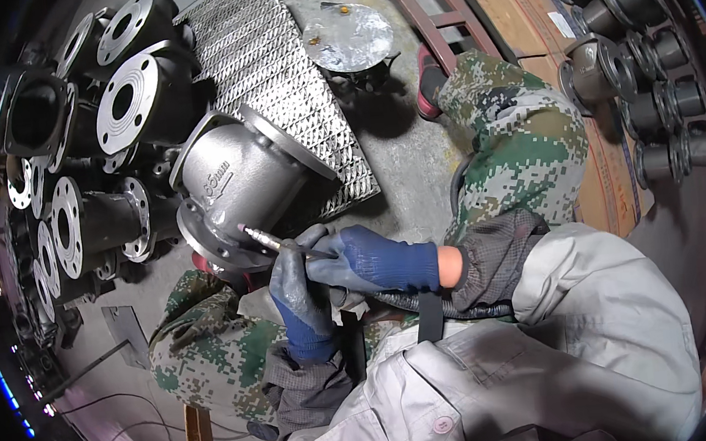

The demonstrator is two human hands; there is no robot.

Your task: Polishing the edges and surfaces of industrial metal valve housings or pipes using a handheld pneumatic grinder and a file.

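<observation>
Both my hands wear blue knit gloves with grey-coated fingers. Between them is a slim pencil grinder (263, 238) with a metal shank and a small pinkish tip. My right hand (365, 257) is closed round its rear part. My left hand (297, 298) closes on it from below, close to the shank. The tip is at the neck of a grey cast-metal valve body (238, 176) with round flanges and raised markings; whether it touches cannot be told. This casting lies tilted in front of my hands, its lower flange near my left fingers.
More flanged castings (129, 102) crowd the left side. A textured metal plate (263, 76) lies behind the valve body, beside a round metal stool top (348, 35). Rows of castings (598, 69) stand at right on cardboard (603, 171). Cables (123, 396) run over the floor at lower left.
</observation>
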